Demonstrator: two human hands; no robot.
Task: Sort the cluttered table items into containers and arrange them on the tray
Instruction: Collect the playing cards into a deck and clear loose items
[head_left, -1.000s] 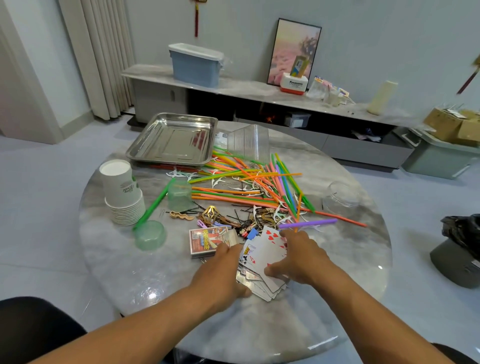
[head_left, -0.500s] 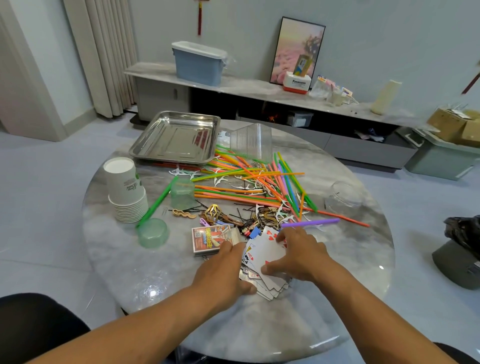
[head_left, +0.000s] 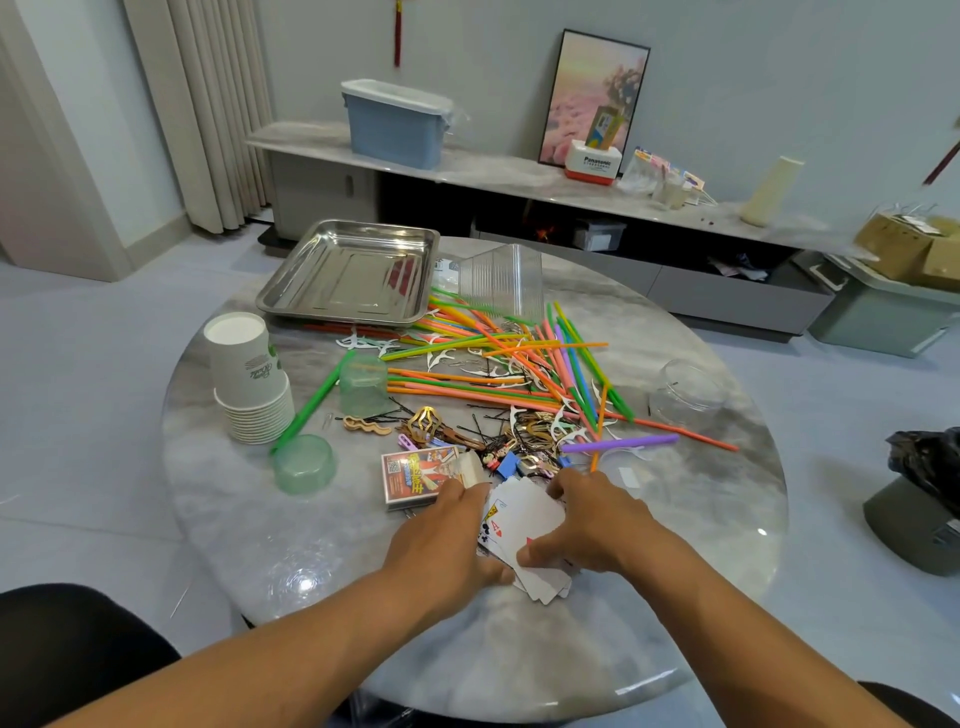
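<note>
Both hands — left hand (head_left: 447, 535), right hand (head_left: 592, 525) — curled round the loose playing cards (head_left: 524, 525) on the near counter (head_left: 675, 519), squeezing from either side.

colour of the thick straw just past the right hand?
Purple. The thick straw lies across the orange ones, clearest in the head view.
</note>
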